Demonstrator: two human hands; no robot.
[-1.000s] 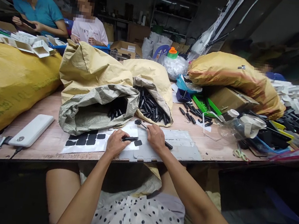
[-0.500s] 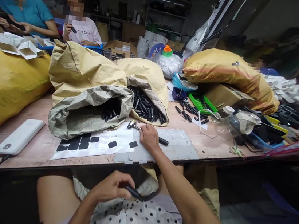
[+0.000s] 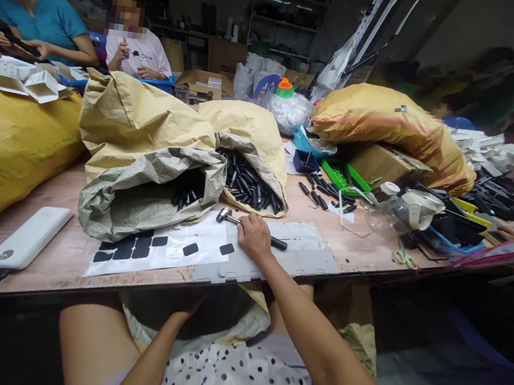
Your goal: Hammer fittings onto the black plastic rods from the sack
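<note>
My right hand rests on the grey flat plate at the table's near edge, fingers closed round a small hammer with a metal head and black handle. My left hand has reached down below the table edge into a sack on my lap; its fingers are hidden in the dark opening. A white sheet with black rectangular stickers lies left of the plate. Behind it an open sack holds many black stick-shaped parts.
A big yellow sack fills the left, with a white power bank beside it. Another yellow sack, a green tray, loose black parts and a clear bottle crowd the right. Two people sit at the far left.
My left hand took a black part from the table down to my lap and then went under the table edge into the lap sack. My right hand stayed on the hammer.
</note>
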